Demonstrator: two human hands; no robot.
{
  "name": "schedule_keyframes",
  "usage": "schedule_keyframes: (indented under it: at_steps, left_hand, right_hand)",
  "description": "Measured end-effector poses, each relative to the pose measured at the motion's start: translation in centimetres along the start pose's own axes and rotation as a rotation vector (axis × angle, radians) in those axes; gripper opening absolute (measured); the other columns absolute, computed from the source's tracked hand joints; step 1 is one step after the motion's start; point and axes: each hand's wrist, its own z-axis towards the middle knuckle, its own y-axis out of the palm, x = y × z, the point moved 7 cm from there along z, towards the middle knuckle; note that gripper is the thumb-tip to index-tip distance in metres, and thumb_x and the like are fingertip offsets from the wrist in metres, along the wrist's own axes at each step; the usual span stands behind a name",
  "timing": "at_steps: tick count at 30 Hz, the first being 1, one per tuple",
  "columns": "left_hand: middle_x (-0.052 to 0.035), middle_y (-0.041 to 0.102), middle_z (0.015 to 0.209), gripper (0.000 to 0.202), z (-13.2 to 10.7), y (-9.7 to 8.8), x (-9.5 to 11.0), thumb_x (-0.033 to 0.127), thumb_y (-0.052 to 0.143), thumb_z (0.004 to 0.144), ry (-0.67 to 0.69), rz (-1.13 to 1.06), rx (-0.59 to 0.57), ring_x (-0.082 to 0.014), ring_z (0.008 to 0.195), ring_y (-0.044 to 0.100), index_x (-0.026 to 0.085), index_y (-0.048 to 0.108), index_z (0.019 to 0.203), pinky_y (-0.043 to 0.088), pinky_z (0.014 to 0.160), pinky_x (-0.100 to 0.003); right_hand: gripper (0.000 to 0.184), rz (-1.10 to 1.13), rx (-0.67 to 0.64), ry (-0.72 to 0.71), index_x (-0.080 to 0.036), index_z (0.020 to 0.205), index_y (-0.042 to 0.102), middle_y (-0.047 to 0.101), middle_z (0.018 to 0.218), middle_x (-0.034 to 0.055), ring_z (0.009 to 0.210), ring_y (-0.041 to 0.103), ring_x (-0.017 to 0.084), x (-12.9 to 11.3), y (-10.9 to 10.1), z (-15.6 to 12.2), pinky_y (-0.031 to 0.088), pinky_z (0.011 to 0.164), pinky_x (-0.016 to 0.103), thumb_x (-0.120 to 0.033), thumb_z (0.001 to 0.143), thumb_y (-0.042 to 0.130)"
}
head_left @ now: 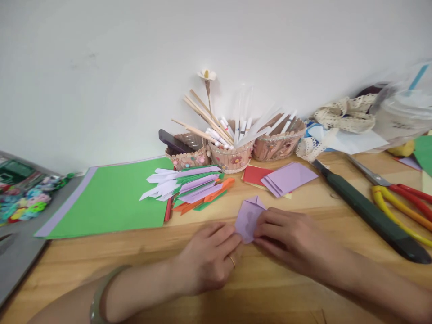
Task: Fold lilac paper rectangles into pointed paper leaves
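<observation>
Between my hands is a small sheet of purple paper (247,220), its top edge folded into creased flaps. My left hand (212,256), with a ring on one finger, pinches its lower left side. My right hand (290,236) grips the right side, fingers curled and pressed together; the thumb lies low near the paper's bottom corner. Just beyond are a stack of purple paper pieces (292,178) and a red paper piece (254,174). A pile of folded paper strips (199,186) in white, purple, green and orange lies to the left of them.
Green sheets (111,198) lie at the left beside a grey surface (20,252) with colourful trinkets. Decorated baskets (232,159) of sticks and pens stand by the wall. On the right are a dark green cutting tool (367,211), scissors (388,186), lace (344,114) and a lidded cup (405,112).
</observation>
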Motion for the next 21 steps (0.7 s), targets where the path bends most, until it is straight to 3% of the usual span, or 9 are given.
schedule_keyframes:
  at_steps: [5,12,17,21]
  left_hand:
    - [-0.0064,0.067,0.083,0.025,0.0,0.0,0.1,0.008,0.044,0.091,-0.001,-0.006,-0.016,-0.0170,0.080,0.061,0.013,0.066,0.079,0.053,0.071,-0.030]
    - [-0.0066,0.066,0.084,0.023,-0.2,0.4,0.2,0.008,0.046,0.090,0.001,0.000,-0.049,-0.0170,0.079,0.061,0.014,0.064,0.078,0.053,0.068,-0.030]
    - [-0.0070,0.066,0.082,0.026,-0.1,0.2,0.0,0.009,0.039,0.093,-0.028,0.001,-0.065,-0.0170,0.080,0.061,0.012,0.064,0.087,0.053,0.070,-0.029]
    - [-0.0084,0.065,0.084,0.030,0.2,0.1,0.0,0.008,0.032,0.095,-0.016,-0.005,-0.079,-0.0180,0.080,0.060,0.005,0.058,0.110,0.052,0.069,-0.030]
  right_hand:
    - [0.017,0.061,0.036,0.180,-0.017,0.076,0.062,0.060,0.076,0.0045,0.065,0.055,0.014,0.8,0.7,0.0,0.041,0.058,0.024,-0.014,0.086,0.049]
    - [0.014,0.031,0.054,0.268,-0.018,0.069,0.056,0.057,0.072,0.0028,0.060,0.052,0.013,1.1,0.8,0.1,0.037,0.055,0.024,-0.012,0.081,0.050]
    - [0.014,0.024,0.048,0.295,-0.018,0.069,0.055,0.056,0.072,0.0029,0.061,0.051,0.014,1.2,1.0,0.0,0.037,0.056,0.024,-0.012,0.080,0.049]
    - [0.012,0.003,0.046,0.301,-0.018,0.069,0.055,0.056,0.072,0.0030,0.061,0.050,0.013,1.3,1.1,0.0,0.037,0.056,0.024,-0.013,0.078,0.050]
